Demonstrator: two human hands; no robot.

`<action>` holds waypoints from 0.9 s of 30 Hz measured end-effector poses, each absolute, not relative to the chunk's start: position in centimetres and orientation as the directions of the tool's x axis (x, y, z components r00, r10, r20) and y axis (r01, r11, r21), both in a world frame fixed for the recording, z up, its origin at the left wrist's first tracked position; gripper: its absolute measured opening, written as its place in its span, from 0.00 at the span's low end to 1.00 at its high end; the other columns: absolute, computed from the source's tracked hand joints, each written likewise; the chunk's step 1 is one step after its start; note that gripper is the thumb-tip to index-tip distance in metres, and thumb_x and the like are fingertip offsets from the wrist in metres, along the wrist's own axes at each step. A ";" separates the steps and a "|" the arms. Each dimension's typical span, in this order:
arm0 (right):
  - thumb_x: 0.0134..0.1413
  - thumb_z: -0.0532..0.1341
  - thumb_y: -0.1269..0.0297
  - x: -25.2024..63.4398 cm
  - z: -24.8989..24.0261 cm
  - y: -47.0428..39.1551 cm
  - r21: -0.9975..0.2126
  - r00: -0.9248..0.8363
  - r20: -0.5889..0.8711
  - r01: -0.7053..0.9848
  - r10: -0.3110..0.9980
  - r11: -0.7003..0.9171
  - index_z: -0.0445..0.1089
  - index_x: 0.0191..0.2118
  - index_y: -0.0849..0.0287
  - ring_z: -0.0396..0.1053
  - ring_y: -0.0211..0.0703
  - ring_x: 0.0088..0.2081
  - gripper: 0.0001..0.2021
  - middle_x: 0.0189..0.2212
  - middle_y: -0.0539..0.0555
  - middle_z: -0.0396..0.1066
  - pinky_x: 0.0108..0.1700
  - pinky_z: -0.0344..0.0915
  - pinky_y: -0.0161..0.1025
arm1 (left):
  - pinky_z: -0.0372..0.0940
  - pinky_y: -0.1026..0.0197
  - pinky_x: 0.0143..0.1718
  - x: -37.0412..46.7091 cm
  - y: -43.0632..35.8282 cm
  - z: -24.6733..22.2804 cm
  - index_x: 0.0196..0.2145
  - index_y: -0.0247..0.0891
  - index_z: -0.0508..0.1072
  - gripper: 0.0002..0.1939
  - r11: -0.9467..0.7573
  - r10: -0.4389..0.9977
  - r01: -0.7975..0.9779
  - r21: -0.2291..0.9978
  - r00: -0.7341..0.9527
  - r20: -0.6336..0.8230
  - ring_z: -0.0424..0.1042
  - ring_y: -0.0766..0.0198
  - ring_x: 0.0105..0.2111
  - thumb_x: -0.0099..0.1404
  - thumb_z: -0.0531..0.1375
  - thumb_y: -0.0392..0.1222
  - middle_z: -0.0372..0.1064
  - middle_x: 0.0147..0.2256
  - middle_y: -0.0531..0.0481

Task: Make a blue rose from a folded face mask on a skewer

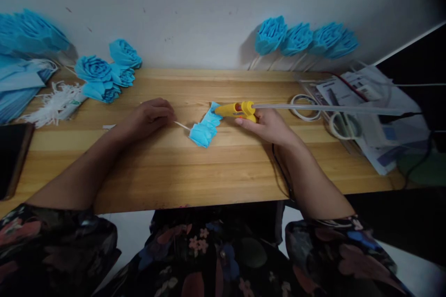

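My right hand [270, 126] is wrapped round a yellow hot glue gun [240, 109], with a long clear glue stick [324, 109] jutting from its back. The gun's nozzle meets the far end of a scalloped blue strip [212, 118] on the table. At the strip's near end, a partly rolled blue flower [202, 134] sits on a thin pale stick [181, 125]. Closed fingers of my left hand [155, 116] grip the other end of that stick.
Finished blue flowers [94, 69] lie at the left, beside a bundle of white strips [57, 102] and stacked blue sheets [16, 83]. More blue flowers [299, 39] lean on the wall. Tape rolls [306, 107] and papers [383, 153] are at right; a dark phone-like object [14, 160] at left.
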State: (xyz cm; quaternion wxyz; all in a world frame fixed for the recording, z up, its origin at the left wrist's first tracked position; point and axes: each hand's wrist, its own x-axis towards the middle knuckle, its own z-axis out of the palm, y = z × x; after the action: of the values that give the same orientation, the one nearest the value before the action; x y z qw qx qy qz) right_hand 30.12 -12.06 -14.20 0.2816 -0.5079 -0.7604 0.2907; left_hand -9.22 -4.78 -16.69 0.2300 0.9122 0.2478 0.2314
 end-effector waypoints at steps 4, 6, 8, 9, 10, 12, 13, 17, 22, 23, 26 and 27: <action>0.65 0.64 0.36 30.1 -14.2 -12.0 -0.708 -0.329 0.137 0.627 0.934 0.324 0.84 0.46 0.57 0.74 0.48 0.36 0.27 0.35 0.55 0.82 0.37 0.65 0.42 | 0.71 0.58 0.44 -9.0 -4.9 -16.8 0.39 0.40 0.82 0.16 -0.785 0.545 0.333 0.522 0.772 0.326 0.77 0.57 0.40 0.82 0.59 0.47 0.80 0.40 0.44; 0.66 0.64 0.37 30.1 -14.2 -12.0 -0.707 -0.329 0.135 0.628 0.935 0.323 0.84 0.46 0.57 0.72 0.48 0.35 0.26 0.35 0.55 0.82 0.37 0.63 0.42 | 0.71 0.58 0.44 -9.0 -4.9 -17.0 0.39 0.39 0.82 0.16 -0.791 0.549 0.349 0.502 0.767 0.332 0.78 0.57 0.41 0.82 0.58 0.45 0.80 0.40 0.43; 0.66 0.64 0.37 30.1 -14.2 -12.1 -0.708 -0.327 0.126 0.632 0.937 0.315 0.84 0.46 0.57 0.72 0.47 0.35 0.26 0.35 0.55 0.81 0.37 0.62 0.42 | 0.71 0.59 0.44 -9.0 -4.8 -17.1 0.39 0.39 0.82 0.15 -0.792 0.559 0.376 0.481 0.764 0.323 0.78 0.57 0.41 0.82 0.58 0.43 0.80 0.40 0.43; 0.66 0.64 0.37 30.1 -14.1 -12.1 -0.709 -0.327 0.117 0.634 0.938 0.310 0.84 0.45 0.57 0.71 0.47 0.35 0.26 0.35 0.55 0.81 0.37 0.62 0.42 | 0.71 0.59 0.44 -9.0 -4.8 -17.2 0.39 0.39 0.82 0.15 -0.792 0.562 0.386 0.473 0.763 0.320 0.78 0.57 0.41 0.82 0.58 0.43 0.80 0.40 0.43; 0.66 0.64 0.37 30.1 -14.1 -12.2 -0.710 -0.329 0.109 0.634 0.938 0.305 0.84 0.45 0.58 0.71 0.48 0.35 0.26 0.35 0.56 0.81 0.37 0.62 0.42 | 0.70 0.59 0.44 -9.0 -4.8 -17.2 0.39 0.39 0.82 0.15 -0.794 0.563 0.387 0.470 0.760 0.325 0.78 0.57 0.41 0.82 0.58 0.42 0.79 0.40 0.43; 0.66 0.64 0.37 30.0 -14.0 -12.2 -0.718 -0.329 0.100 0.630 0.939 0.297 0.84 0.46 0.58 0.72 0.48 0.36 0.26 0.36 0.56 0.81 0.38 0.62 0.43 | 0.70 0.59 0.43 -9.0 -4.8 -17.1 0.40 0.39 0.83 0.15 -0.796 0.559 0.376 0.474 0.756 0.340 0.77 0.57 0.40 0.82 0.58 0.43 0.79 0.40 0.43; 0.66 0.64 0.37 30.0 -14.0 -12.2 -0.723 -0.328 0.098 0.626 0.940 0.294 0.84 0.46 0.58 0.72 0.48 0.37 0.26 0.37 0.56 0.81 0.39 0.62 0.43 | 0.70 0.59 0.42 -9.0 -4.8 -17.1 0.40 0.38 0.83 0.16 -0.797 0.555 0.365 0.481 0.757 0.345 0.77 0.58 0.40 0.82 0.58 0.44 0.79 0.40 0.44; 0.65 0.65 0.35 30.1 -14.0 -12.3 -0.750 -0.336 0.081 0.599 0.938 0.280 0.83 0.43 0.58 0.69 0.45 0.35 0.28 0.33 0.53 0.77 0.38 0.61 0.41 | 0.71 0.60 0.41 -9.4 -4.9 -16.6 0.41 0.38 0.84 0.16 -0.769 0.562 0.343 0.539 0.765 0.315 0.78 0.59 0.39 0.83 0.59 0.46 0.79 0.40 0.45; 0.63 0.66 0.31 30.0 -14.3 -12.5 -0.797 -0.390 0.033 0.546 0.920 0.260 0.81 0.37 0.57 0.64 0.43 0.33 0.29 0.29 0.50 0.70 0.35 0.58 0.40 | 0.72 0.59 0.41 -10.3 -4.8 -16.5 0.41 0.42 0.84 0.15 -0.707 0.608 0.365 0.605 0.751 0.257 0.80 0.58 0.39 0.82 0.60 0.49 0.80 0.41 0.45; 0.62 0.67 0.31 29.9 -14.3 -12.5 -0.802 -0.393 0.030 0.540 0.919 0.257 0.80 0.36 0.57 0.63 0.42 0.32 0.29 0.28 0.50 0.69 0.35 0.57 0.40 | 0.72 0.59 0.42 -10.4 -4.8 -16.6 0.41 0.43 0.84 0.15 -0.704 0.606 0.366 0.608 0.757 0.245 0.79 0.58 0.39 0.82 0.60 0.49 0.80 0.41 0.45; 0.61 0.68 0.31 29.8 -14.2 -12.4 -0.820 -0.404 0.030 0.513 0.914 0.253 0.80 0.36 0.58 0.63 0.42 0.32 0.29 0.28 0.49 0.69 0.36 0.58 0.40 | 0.72 0.58 0.43 -10.2 -4.5 -16.6 0.40 0.43 0.85 0.16 -0.720 0.585 0.371 0.587 0.779 0.225 0.79 0.56 0.40 0.82 0.60 0.49 0.80 0.40 0.45; 0.61 0.68 0.32 29.8 -14.1 -12.3 -0.830 -0.407 0.035 0.497 0.913 0.254 0.80 0.37 0.57 0.64 0.43 0.33 0.29 0.29 0.49 0.70 0.36 0.59 0.40 | 0.72 0.57 0.43 -10.1 -4.5 -16.7 0.40 0.42 0.85 0.16 -0.729 0.580 0.373 0.574 0.782 0.228 0.78 0.56 0.40 0.82 0.60 0.49 0.80 0.40 0.44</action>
State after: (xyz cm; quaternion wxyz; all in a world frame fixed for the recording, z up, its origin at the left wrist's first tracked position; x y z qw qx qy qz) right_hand 29.75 -12.33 -14.12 0.2689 -0.4734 -0.7446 0.3861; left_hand -10.14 -4.46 -16.66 0.2582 0.9079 0.2626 0.2004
